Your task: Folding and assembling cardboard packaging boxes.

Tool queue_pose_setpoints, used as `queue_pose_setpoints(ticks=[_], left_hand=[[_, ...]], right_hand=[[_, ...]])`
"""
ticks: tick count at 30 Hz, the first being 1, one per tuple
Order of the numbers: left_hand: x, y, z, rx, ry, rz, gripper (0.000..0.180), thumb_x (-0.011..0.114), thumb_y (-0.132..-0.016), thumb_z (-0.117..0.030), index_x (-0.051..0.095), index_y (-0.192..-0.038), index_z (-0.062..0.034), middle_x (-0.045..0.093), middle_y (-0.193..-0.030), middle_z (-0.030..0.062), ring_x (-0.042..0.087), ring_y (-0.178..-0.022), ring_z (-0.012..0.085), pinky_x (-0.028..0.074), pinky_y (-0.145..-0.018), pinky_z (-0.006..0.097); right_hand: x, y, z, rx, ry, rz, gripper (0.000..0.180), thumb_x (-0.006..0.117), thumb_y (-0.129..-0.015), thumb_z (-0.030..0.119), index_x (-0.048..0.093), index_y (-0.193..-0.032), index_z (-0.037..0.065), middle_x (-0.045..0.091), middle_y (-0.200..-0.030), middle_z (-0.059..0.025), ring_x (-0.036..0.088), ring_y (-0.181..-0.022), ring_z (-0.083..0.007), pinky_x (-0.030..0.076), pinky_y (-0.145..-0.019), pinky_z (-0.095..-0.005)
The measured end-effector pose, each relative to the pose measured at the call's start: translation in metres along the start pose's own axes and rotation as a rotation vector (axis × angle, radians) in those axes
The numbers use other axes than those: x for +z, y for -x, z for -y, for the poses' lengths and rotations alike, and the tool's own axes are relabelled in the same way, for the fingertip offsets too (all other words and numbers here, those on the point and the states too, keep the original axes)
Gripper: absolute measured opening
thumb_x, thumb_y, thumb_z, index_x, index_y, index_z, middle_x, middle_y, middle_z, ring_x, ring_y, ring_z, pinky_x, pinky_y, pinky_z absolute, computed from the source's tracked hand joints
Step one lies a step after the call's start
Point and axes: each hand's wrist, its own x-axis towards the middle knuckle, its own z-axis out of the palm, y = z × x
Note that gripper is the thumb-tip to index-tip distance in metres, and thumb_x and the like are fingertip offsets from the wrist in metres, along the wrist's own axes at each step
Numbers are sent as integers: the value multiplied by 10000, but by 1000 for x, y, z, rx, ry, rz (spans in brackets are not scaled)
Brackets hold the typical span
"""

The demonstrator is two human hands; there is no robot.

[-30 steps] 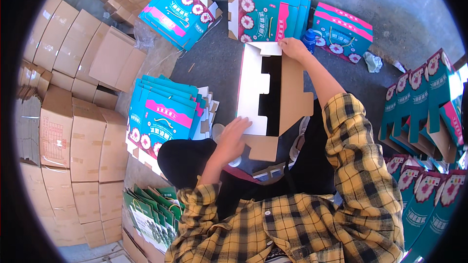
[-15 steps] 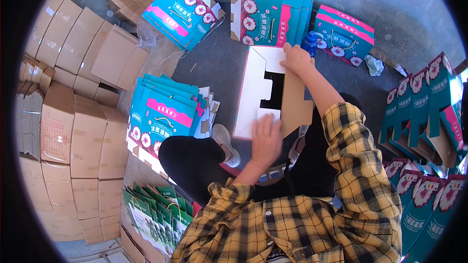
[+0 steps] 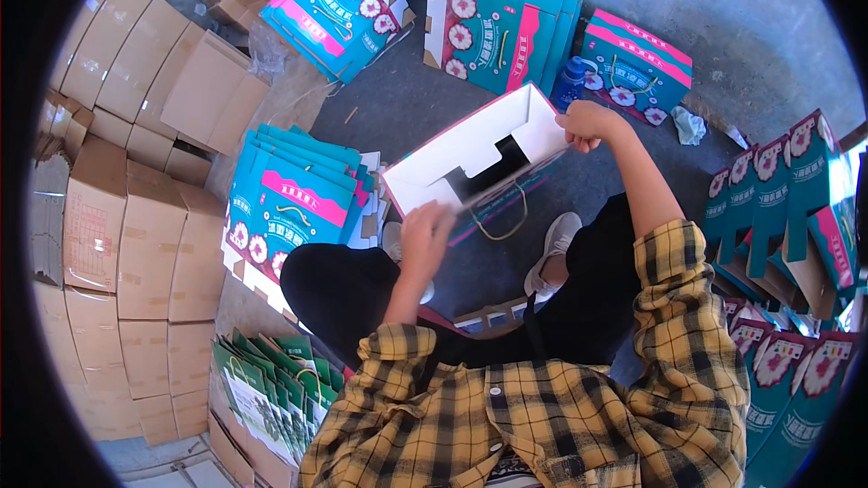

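Observation:
A carton gift box [image 3: 529, 117] is tilted above the dark floor between my knees. White flaps with cut-outs face up around a dark gap, and a teal-and-pink side carries a cord handle [image 3: 523, 228] hanging in a loop. My right hand [image 3: 589, 125] is closed at the box's right end, fingers curled against its corner. At the opposite, near-left corner is my left hand [image 3: 425, 237], its fingers smeared by motion and partly hidden, so their grip is unclear.
Flat teal cartons [image 3: 294, 203] lie left; more stacks [image 3: 339, 14] are at the back. A finished box [image 3: 637, 63] stands behind a blue bottle [image 3: 570, 81]. Standing teal boxes [image 3: 768, 181] line the right. Brown cartons [image 3: 149, 244] and green bags [image 3: 271, 380] fill the left.
The box has turned from upright to slanting, and its brown flap is no longer seen. The cord handle has come into view. My left hand moved left, my right hand slightly right and nearer.

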Motion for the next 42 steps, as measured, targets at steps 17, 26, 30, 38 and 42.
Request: queue_pose_setpoints(ticks=[17, 26, 30, 38, 42], left_hand=[[23, -21, -10, -115, -457, -151, 630, 623, -846, -265, 388, -1374, -16, 311, -1448, 220, 250, -1357, 388, 208, -1082, 518], [28, -22, -1, -77, -485, -68, 581, 629, -843, -319, 454, -1314, -27, 454, -1366, 162, 377, -1290, 338, 229, -1059, 537], [27, -22, 2, -50, -440, -33, 516, 638, -827, -318, 534, -1239, -25, 527, -1284, 158, 433, -1241, 321, 250, -1055, 518], [19, -22, 0, -79, -369, 27, 516, 642, -829, -326, 524, -1223, -14, 488, -1313, 172, 428, -1230, 329, 276, -1048, 484], [13, -22, 6, -26, -206, -333, 534, 647, -821, -311, 509, -1226, 9, 432, -1336, 231, 388, -1248, 386, 277, -1053, 486]], right_hand=[[59, 16, 28, -760, 347, -694, 999, 826, -589, 359, 325, -1413, 100, 362, -1426, -164, 403, -1267, -351, 371, -1021, -436], [77, -1, 30, -815, 460, -442, 578, 784, -662, 263, 580, -1183, 119, 553, -1195, -106, 517, -1125, -297, 442, -922, -418], [78, -7, 28, -758, 488, -316, 474, 759, -693, 289, 617, -1120, 144, 606, -1079, -70, 568, -1036, -270, 480, -847, -420], [75, -1, 22, -776, 388, -339, 412, 710, -763, 333, 625, -1118, 141, 597, -1185, -69, 542, -1106, -293, 447, -926, -410], [58, 12, 17, -695, 57, -480, 335, 649, -824, 345, 654, -1021, 74, 618, -1124, -109, 555, -1075, -301, 436, -924, -405]])
